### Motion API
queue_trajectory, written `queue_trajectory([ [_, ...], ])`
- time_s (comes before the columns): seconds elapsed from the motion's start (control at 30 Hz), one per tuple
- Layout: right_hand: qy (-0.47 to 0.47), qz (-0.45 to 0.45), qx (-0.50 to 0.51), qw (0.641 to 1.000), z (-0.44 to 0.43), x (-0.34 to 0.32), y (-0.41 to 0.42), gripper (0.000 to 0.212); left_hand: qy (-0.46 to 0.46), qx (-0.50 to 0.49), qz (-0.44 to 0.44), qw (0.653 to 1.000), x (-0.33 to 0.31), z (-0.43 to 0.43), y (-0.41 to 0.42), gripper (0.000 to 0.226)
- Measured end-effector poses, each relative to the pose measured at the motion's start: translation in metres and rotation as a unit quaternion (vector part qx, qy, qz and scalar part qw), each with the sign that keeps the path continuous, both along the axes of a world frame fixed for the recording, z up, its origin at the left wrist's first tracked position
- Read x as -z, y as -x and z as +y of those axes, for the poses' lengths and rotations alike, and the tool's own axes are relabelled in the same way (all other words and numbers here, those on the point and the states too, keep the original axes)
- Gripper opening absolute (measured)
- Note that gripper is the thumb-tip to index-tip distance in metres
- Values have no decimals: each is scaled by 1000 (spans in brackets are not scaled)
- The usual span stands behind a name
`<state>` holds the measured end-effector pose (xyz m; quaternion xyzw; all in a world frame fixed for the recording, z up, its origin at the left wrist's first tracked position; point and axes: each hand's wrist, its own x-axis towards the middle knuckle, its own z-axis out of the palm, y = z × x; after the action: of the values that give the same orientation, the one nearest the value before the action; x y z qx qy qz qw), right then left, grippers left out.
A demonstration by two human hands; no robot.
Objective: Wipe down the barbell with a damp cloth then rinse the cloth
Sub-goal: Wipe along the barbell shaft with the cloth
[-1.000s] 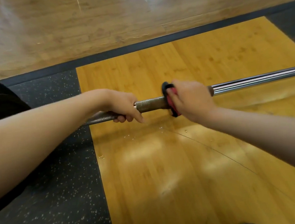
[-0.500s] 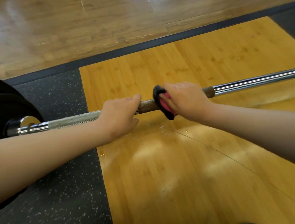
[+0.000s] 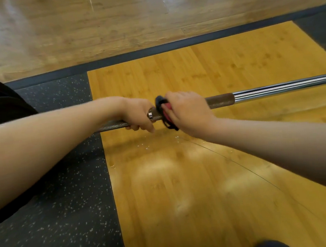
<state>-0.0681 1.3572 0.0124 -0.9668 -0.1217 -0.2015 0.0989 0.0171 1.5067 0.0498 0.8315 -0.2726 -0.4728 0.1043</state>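
Note:
The barbell [image 3: 273, 91] runs across the view from left to right, chrome on the right and darker, knurled under my hands. My left hand [image 3: 137, 113] is closed around the knurled shaft left of centre. Right beside it my right hand [image 3: 186, 111] presses a red and black cloth [image 3: 165, 111] wrapped around the bar. The two hands almost touch. Only the cloth's left edge shows beyond my fingers. A black weight plate [image 3: 1, 110] sits on the bar's left end, partly hidden by my left forearm.
The bar lies over a yellow bamboo platform [image 3: 202, 179] with speckled black rubber matting [image 3: 57, 211] to the left. A dark border strip [image 3: 152, 51] and pale wooden floor [image 3: 109, 19] lie beyond. A dark shoe tip [image 3: 271, 246] shows at the bottom edge.
My left hand has gone from resting flat on top of the bar to closing around it again. My right hand keeps the cloth on the same stretch of bar.

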Motion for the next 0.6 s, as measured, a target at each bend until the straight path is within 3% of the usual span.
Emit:
queue_trajectory([
  [0.1, -2, -16, -21, 1000, 27, 3, -9, 31, -17, -31, 143, 989, -6, -1, -8, 30],
  [0.2, 13, -15, -65, 998, 15, 3, -12, 34, -7, -21, 128, 992, -6, -1, -5, 28],
  [0.27, 17, -7, -84, 996, 8, 1, -12, 34, 23, -22, 40, 999, -3, 1, 1, 20],
  [0.33, 20, -2, -85, 996, 6, 0, -11, 33, 46, -13, -100, 994, -1, 7, 12, 17],
  [0.47, 24, 19, -48, 998, -24, -5, -1, 32, 46, 56, -360, 930, 7, 23, 35, 31],
  [0.6, 27, 65, 26, 997, -91, -12, 19, 43, 33, 76, -438, 895, 18, 21, 41, 35],
])
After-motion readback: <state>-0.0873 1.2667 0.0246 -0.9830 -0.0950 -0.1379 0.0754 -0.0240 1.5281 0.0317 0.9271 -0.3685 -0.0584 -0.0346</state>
